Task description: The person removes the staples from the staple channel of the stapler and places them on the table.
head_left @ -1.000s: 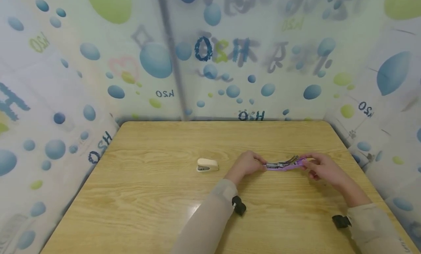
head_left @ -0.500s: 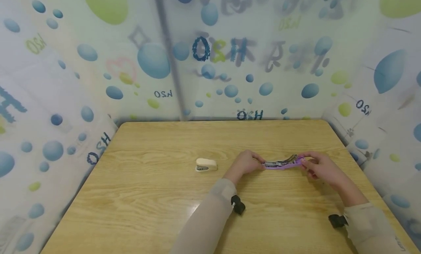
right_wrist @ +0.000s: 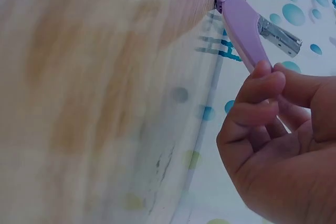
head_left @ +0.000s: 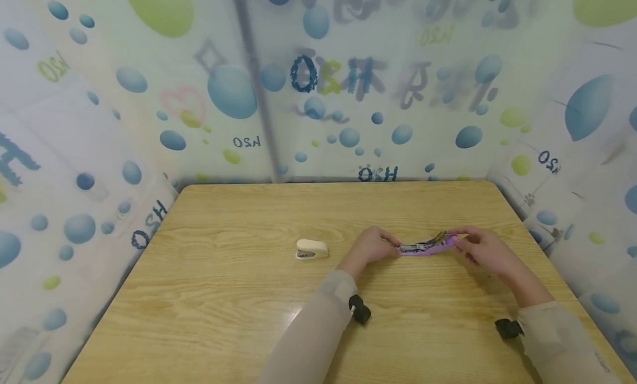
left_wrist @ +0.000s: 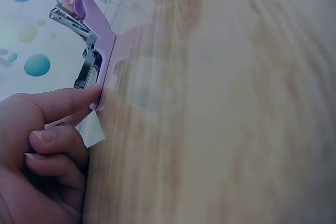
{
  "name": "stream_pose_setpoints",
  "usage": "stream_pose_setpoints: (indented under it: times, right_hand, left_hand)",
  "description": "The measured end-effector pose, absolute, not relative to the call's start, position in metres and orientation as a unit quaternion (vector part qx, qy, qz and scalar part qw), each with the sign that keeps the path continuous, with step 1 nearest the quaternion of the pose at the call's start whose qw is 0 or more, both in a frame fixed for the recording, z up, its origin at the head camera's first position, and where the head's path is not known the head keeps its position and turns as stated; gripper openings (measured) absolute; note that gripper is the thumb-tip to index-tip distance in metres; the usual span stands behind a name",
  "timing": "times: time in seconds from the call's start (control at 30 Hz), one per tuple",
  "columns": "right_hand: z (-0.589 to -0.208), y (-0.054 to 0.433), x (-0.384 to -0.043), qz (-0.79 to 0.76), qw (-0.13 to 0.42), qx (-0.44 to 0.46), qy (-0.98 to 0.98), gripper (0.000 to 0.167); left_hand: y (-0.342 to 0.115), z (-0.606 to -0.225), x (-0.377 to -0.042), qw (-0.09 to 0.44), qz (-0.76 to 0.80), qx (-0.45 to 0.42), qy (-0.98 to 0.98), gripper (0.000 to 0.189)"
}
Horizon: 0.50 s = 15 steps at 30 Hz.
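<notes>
A purple stapler (head_left: 423, 253) is swung wide open over the right part of the table, its metal insides facing up. My left hand (head_left: 372, 245) pinches one end of it low at the tabletop, thumb and index finger at the tip. At the other end, my right hand (head_left: 485, 248) holds the purple arm between thumb and fingers, tilted up off the wood. In the right wrist view a metal magazine (right_wrist: 283, 39) sticks out at an angle from that raised purple arm (right_wrist: 249, 32). The left wrist view shows the hinge bend midway along the stapler (left_wrist: 105, 45).
A small cream stapler (head_left: 312, 249) sits on the wooden table (head_left: 224, 295), left of my left hand. Patterned curtain-like sheets (head_left: 318, 135) with blue and green spots enclose the table's back and sides. A dark camera is strapped to each wrist.
My right hand has lifted the purple stapler's right end a little and drawn slightly left, steepening its tilt. The left hand keeps its hold at the other end; the head view shifted slightly.
</notes>
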State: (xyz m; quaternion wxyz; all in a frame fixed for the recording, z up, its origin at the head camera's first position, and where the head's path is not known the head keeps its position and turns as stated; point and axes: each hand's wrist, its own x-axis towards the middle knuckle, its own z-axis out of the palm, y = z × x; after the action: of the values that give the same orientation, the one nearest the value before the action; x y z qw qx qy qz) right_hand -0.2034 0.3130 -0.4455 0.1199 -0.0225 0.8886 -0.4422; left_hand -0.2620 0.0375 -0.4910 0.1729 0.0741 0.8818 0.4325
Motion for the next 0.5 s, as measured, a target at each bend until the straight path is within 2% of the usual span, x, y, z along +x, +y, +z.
stream_pose_setpoints:
  times: [0.17, 0.27, 0.4, 0.5]
  right_hand:
    - [-0.440, 0.307, -0.208, -0.412, 0.097, -0.032, 0.906, 0.047]
    - [-0.434, 0.307, -0.207, -0.377, 0.090, -0.024, 0.922, 0.053]
    - [-0.417, 0.300, -0.205, -0.344, 0.039, -0.007, 0.938, 0.063]
    - [-0.404, 0.283, -0.205, -0.367, 0.007, -0.005, 0.930, 0.060]
  left_hand:
    - [0.037, -0.491, -0.263, 0.173, 0.445, 0.065, 0.876, 0.011]
    - [0.038, -0.491, -0.263, 0.176, 0.444, 0.066, 0.876, 0.011]
    - [0.038, -0.491, -0.264, 0.168, 0.436, 0.075, 0.881, 0.012]
    - [0.037, -0.491, -0.263, 0.168, 0.437, 0.074, 0.880, 0.013]
